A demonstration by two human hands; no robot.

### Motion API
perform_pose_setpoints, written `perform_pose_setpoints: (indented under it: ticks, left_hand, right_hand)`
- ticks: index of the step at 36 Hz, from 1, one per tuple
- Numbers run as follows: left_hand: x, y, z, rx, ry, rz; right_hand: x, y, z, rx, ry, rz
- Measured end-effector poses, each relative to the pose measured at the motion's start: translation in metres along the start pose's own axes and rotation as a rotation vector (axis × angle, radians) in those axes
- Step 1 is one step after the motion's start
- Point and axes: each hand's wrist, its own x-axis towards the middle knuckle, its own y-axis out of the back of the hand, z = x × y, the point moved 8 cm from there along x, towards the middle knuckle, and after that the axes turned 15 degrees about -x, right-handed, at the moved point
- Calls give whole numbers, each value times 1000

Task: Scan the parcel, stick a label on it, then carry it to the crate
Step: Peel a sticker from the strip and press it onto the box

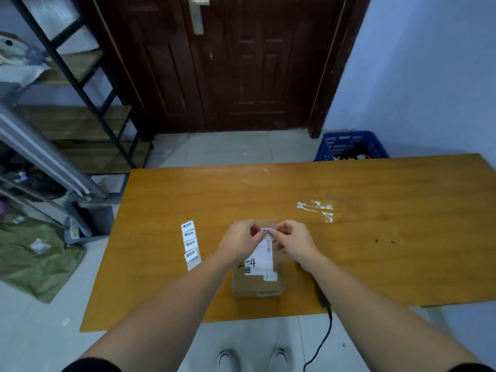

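A brown cardboard parcel (pixel 256 284) lies flat on the wooden table (pixel 375 259), with a white shipping slip on its top marked "2-4". A small white label (pixel 267 231) with black print is pinched between my left hand (pixel 241 241) and my right hand (pixel 291 241), just above the parcel's far end. To the left of the parcel lies a strip of several more labels (pixel 190 242). The blue crate (pixel 349 146) stands on the floor beyond the table's far right side. The scanner is mostly hidden under my right forearm; only its dark end and cable (pixel 326 312) show.
A dark wooden door is straight ahead. Metal shelving (pixel 80 108) fills the left side, with a green cloth (pixel 35 261) on the floor beside it. White tape residue (pixel 318 209) marks the table to the right. My shoes show below the table's near edge.
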Motion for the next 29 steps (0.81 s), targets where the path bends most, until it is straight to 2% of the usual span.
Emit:
perform_pose_setpoints:
  ticks: [5,14,21,29]
  left_hand:
    - [14,-5,5,31,33,32]
    - [37,-5,-3,96,114,59]
    - [59,-11,-9,234,144,21]
    - [69,-15,-11,345,139,-7]
  right_hand:
    - [12,9,5,16,-23,44]
    - [42,1,0,-99,-16,39]
    - [67,-8,-2,-250,10,33]
    - [82,-17,10,-268,-37,15]
